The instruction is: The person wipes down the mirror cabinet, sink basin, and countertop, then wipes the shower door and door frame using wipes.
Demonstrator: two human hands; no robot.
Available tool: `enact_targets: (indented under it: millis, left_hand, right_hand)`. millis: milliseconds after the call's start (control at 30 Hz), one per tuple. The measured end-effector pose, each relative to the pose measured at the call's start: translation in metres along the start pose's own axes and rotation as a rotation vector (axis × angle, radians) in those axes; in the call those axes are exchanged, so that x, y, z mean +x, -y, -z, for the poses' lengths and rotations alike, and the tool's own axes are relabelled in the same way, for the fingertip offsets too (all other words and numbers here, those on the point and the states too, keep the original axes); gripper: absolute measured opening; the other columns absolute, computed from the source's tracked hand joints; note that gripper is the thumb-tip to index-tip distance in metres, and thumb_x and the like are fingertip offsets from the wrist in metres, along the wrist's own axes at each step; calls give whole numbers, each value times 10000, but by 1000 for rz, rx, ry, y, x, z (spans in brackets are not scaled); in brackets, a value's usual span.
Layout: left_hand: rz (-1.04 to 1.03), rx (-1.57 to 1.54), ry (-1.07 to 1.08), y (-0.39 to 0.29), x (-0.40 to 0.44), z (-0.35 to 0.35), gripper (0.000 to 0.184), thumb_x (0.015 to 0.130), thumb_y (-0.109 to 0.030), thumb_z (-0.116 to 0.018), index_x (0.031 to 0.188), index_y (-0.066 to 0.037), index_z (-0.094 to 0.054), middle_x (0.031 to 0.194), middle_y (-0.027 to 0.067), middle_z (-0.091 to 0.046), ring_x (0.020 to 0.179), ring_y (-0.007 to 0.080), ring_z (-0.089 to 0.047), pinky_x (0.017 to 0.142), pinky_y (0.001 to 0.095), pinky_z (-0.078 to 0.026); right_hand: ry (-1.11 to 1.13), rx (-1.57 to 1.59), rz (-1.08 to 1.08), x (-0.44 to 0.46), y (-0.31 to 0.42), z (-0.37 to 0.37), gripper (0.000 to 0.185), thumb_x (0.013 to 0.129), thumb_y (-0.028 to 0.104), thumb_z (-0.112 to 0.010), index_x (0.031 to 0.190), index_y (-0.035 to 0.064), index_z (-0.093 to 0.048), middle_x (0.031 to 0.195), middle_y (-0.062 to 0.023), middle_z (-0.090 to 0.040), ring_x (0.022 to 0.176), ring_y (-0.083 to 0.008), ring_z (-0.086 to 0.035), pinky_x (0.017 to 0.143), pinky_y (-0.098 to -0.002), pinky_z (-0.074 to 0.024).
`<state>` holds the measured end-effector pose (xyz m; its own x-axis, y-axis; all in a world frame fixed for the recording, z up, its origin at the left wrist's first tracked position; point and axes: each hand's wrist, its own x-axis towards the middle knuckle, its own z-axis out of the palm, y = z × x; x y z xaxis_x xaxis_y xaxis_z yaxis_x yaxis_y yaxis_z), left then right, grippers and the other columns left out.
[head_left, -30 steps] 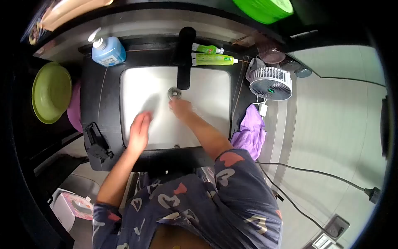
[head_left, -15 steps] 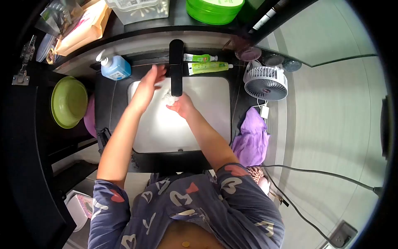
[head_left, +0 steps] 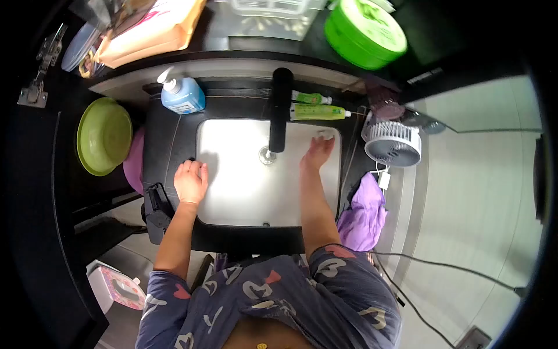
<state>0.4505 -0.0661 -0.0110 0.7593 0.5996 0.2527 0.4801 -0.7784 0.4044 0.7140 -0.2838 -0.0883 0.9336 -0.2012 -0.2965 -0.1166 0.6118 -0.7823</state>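
Note:
My left hand (head_left: 190, 181) rests at the left rim of the white sink (head_left: 244, 198), its fingers loosely stretched out and holding nothing. My right hand (head_left: 318, 152) is over the back right corner of the basin, fingers pressed on a small white wad (head_left: 326, 134), which looks like a cloth or tissue and is partly covered. Between the hands, the black faucet (head_left: 281, 110) reaches over the basin. Below its spout lies the metal drain (head_left: 267, 155), where a little water seems to fall.
A blue pump bottle (head_left: 183, 98) stands behind the sink at left. Two green tubes (head_left: 317, 111) lie right of the faucet. A white fan (head_left: 393, 145) and a purple cloth (head_left: 364, 215) are on the right. Green basins (head_left: 104, 136) stand left, and a shelf holds a green tub (head_left: 365, 35).
My left hand has moved from beside the faucet down to the sink's left rim. My right hand has gone from under the spout to the back right corner with the white wad. The view shifted.

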Motion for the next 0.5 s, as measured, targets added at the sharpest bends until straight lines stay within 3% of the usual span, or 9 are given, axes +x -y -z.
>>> enact_targets:
  millis: [67,100,167,233,333,400,433,467,500]
  left_hand:
    - [16,-21,7,0,-1,4,206,895,-264,-604,797,-87,-642,822,94,-596,808,312,-588,741,429,-480]
    - [11,-46,14,0,1,3,213,891,-270,-609,788,-87,-641,816,91,-596,803,307,-588,737,424,-480]
    - [16,-48,9,-1,3,3,211,888,-270,-612,788,-87,-640,815,89,-594,799,304,-587,733,420,-478]
    - [24,-48,7,2,0,0,209,885,-270,-615,787,-86,-640,814,87,-593,795,300,-586,729,417,-477]
    - [-22,-47,-33,7,-1,-3,207,881,-267,-619,784,-85,-636,804,85,-586,789,298,-583,721,416,-472]
    - [-24,-63,-18,7,-3,-3,197,880,-257,-617,784,-86,-634,797,86,-579,783,303,-578,713,420,-466]
    - [-23,-61,-13,7,-2,-1,197,880,-257,-617,784,-86,-634,797,86,-579,783,303,-578,713,420,-466]
    - [-33,-48,-15,6,-1,1,192,882,-251,-614,787,-85,-634,797,85,-577,781,305,-576,712,422,-464]
    - [-41,-39,-11,5,-3,2,188,884,-245,-611,789,-85,-634,797,85,-576,780,307,-574,711,424,-462]
  right_hand:
    - [-195,-188,165,13,-10,-15,338,940,22,-571,1264,15,-473,1239,-109,-501,1061,-193,-545,882,-354,-519]
    - [-187,-193,162,18,-39,-8,338,940,22,-571,1264,15,-473,1239,-109,-501,1061,-193,-545,882,-354,-519]
    - [24,-326,431,13,-127,13,325,940,73,-586,1236,0,-473,1170,-96,-531,1024,-197,-541,880,-346,-511]
    - [22,-1181,844,-55,-126,-41,166,909,84,-624,1023,-7,-545,1068,-91,-552,987,-249,-542,835,-370,-462]
    - [304,-613,555,-121,-147,-99,158,836,98,-689,972,75,-610,922,-76,-557,926,-242,-530,844,-397,-416]
    - [658,-715,731,-129,-146,-110,200,804,130,-701,1000,151,-665,911,-23,-582,933,-224,-537,837,-389,-408]
    - [933,-1056,977,-134,-121,-115,219,789,147,-703,1003,188,-683,904,12,-590,933,-215,-540,821,-381,-411]
    - [1012,-1161,1069,-122,-128,-111,171,796,164,-672,965,187,-686,893,55,-589,922,-195,-546,793,-371,-413]
    - [1150,-1191,1172,-108,-122,-106,133,829,187,-625,949,188,-681,893,38,-596,923,-190,-561,788,-386,-420]
